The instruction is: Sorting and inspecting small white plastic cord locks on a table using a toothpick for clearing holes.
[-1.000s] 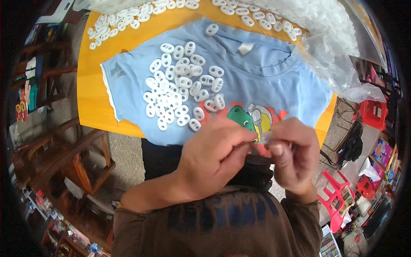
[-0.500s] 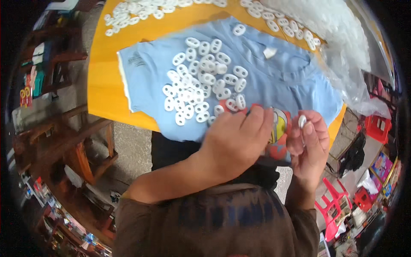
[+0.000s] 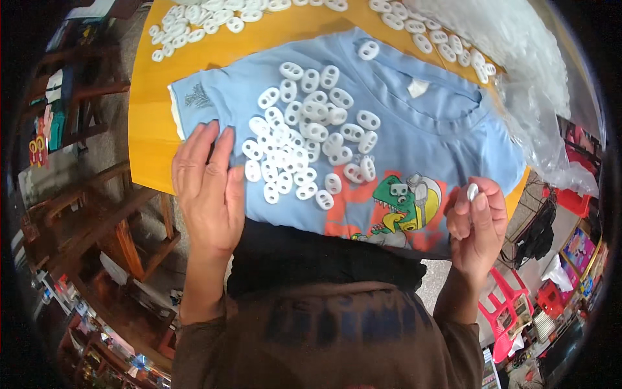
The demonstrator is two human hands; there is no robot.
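While the left hand [image 3: 208, 191] lies spread on one blue shirt [image 3: 363, 139], right-hand fingers [image 3: 478, 206] pinch seemingly one white piece [image 3: 472, 192].

Matt blue cloth shirt [image 3: 414, 139] bears smooth white plastic toggles [image 3: 304, 139] on a glossy orange tabletop [image 3: 152, 129].

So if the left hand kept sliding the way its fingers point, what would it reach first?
The left hand lies flat on the blue T-shirt, fingers pointing up and slightly right. Going on, it would likely meet the left edge of the pile of white oval pieces on the shirt, though the angle is hard to judge.
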